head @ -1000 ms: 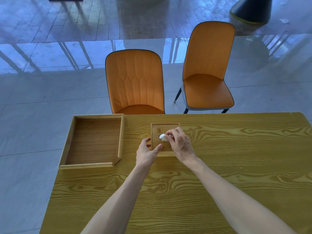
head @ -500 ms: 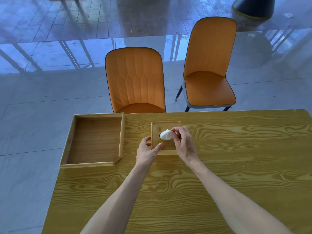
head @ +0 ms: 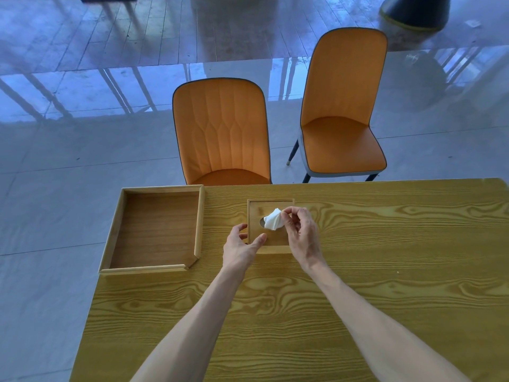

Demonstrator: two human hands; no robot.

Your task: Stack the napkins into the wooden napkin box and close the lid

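Observation:
The wooden napkin box (head: 271,240) sits on the table with its lid on, an oval slot in the lid's middle. A white napkin (head: 273,222) sticks up out of that slot in a crumpled peak. My right hand (head: 298,232) pinches the napkin's top between thumb and forefinger. My left hand (head: 240,246) rests against the box's near left corner, thumb on the lid and fingers on the left side. The napkins inside the box are hidden by the lid.
A shallow wooden tray (head: 154,230) lies at the table's far left corner, a short gap left of the box. Two orange chairs (head: 223,133) (head: 341,111) stand behind the yellow wooden table (head: 303,312). A dark round base (head: 413,12) stands on the floor far right.
My right hand has drawn the napkin further up out of the lid's slot, so more white shows. My left hand has stayed on the box's corner.

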